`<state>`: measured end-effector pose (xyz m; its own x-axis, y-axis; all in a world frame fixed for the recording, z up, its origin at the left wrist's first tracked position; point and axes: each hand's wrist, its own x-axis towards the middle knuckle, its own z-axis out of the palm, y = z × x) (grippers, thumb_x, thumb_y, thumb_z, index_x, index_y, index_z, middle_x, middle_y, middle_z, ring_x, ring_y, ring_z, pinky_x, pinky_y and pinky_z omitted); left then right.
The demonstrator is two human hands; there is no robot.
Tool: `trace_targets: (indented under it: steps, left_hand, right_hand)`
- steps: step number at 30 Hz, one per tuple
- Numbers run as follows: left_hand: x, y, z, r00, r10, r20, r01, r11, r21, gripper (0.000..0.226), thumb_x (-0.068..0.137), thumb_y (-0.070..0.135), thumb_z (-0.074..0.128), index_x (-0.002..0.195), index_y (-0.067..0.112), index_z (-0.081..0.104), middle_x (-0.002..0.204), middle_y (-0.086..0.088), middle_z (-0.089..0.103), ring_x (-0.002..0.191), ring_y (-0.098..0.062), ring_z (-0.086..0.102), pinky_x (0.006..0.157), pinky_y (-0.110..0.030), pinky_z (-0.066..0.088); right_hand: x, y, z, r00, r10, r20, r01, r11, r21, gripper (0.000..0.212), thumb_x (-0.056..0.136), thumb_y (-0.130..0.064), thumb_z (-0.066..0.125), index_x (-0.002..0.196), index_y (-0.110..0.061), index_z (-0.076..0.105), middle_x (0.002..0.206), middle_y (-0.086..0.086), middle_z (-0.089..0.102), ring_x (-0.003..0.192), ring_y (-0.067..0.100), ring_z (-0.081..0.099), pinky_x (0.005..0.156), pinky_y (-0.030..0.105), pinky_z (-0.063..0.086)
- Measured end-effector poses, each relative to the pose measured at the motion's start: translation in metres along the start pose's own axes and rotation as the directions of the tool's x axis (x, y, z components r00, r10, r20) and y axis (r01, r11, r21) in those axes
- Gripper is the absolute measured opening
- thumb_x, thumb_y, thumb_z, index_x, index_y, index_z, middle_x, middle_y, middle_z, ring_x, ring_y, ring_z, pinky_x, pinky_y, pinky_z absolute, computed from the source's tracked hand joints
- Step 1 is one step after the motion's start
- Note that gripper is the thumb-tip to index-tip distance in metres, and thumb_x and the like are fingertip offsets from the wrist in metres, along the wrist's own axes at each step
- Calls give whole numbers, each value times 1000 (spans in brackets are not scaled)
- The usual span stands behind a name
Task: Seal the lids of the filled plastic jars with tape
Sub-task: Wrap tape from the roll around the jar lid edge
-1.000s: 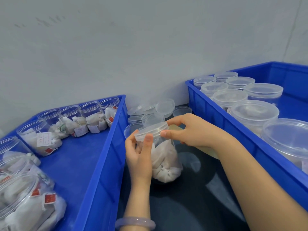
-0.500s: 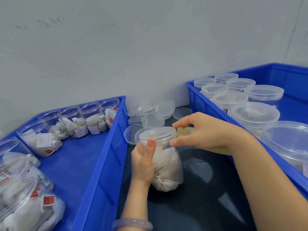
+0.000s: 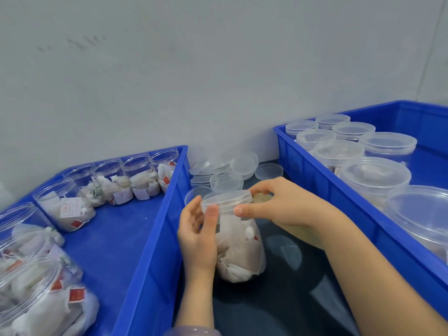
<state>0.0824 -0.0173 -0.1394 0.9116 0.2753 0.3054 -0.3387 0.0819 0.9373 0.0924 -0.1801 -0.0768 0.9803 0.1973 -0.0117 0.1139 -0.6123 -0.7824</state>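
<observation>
Left hand [image 3: 196,236] covers part of the jar [image 3: 242,251]; right hand [image 3: 283,204] grips lid [image 3: 226,198].

- The left hand [image 3: 197,235] rises from below, its fingers curled round the jar [image 3: 240,253] and its thumb upright against the rim of the lid [image 3: 226,198].
- The right hand [image 3: 286,206] reaches in from the right, forearm slanting, and pinches the lid's rim between thumb and forefinger.

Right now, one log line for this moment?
jar: filled | lid: on jar | left hand: holds jar | right hand: grips lid
</observation>
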Motion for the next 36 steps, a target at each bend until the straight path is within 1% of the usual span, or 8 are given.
trace_targets:
  steps: [4,7,11,16,21,26,33,36]
  left_hand:
    - [-2,6,15,998,-57,-1,56,980,192,99,50,80,44,129,21,49,112,14,58,100,2,55,70,-9,40]
    - [-7,6,18,992,-26,-124,44,988,150,92,54,80,37,113,14,59,107,-1,65,100,-16,61,68,-17,41]
    - [-2,4,11,995,-41,-96,55,987,148,73,57,81,36,87,19,61,85,-8,68,86,-25,65,68,-31,46]
    - [3,3,9,999,-30,13,27,987,157,73,65,78,41,92,15,67,91,-9,72,90,-26,68,81,-47,54]
    - [5,1,4,995,-93,40,90,993,79,69,65,75,44,93,17,70,91,-8,74,91,-27,69,80,-44,55]
    - [3,3,-1,993,-92,73,88,995,48,89,69,84,45,107,6,66,102,-15,71,99,-31,67,86,-46,53]
    - [-2,14,10,996,7,-87,13,974,228,99,59,78,35,138,19,47,137,5,52,122,-8,48,93,-22,39]
    - [-8,17,20,991,-18,-134,48,974,220,106,53,81,37,139,19,45,133,8,52,114,-6,48,77,-11,36]
  right_hand:
    - [-2,-10,5,998,31,-52,-36,995,-92,83,56,-73,69,124,-26,58,131,0,48,104,10,53,82,26,44]
    - [-7,-19,5,1000,13,14,-11,991,-130,85,59,-63,76,133,-29,50,130,-2,39,102,12,51,81,26,41]
    - [-13,-18,-7,989,16,148,22,967,-253,92,61,-60,77,140,-31,40,140,-7,39,118,15,48,95,33,44]
    - [-13,-7,-17,993,0,119,19,987,-160,90,66,-57,76,143,-27,39,146,-15,40,127,8,41,92,22,31]
    - [-7,0,-14,991,-17,135,25,998,-59,57,61,-62,75,113,-43,61,103,-31,52,100,0,47,70,14,34]
    - [-1,4,-3,989,-40,144,34,998,44,56,59,-59,79,111,-44,63,113,-26,60,110,0,54,96,28,43]
    - [-1,-7,4,998,56,-12,-57,997,-60,80,60,-67,73,129,-30,55,131,-6,49,105,9,49,81,26,39]
    - [-6,-16,8,999,15,32,-12,994,-105,78,59,-59,80,126,-28,56,132,-3,42,109,14,53,84,28,45]
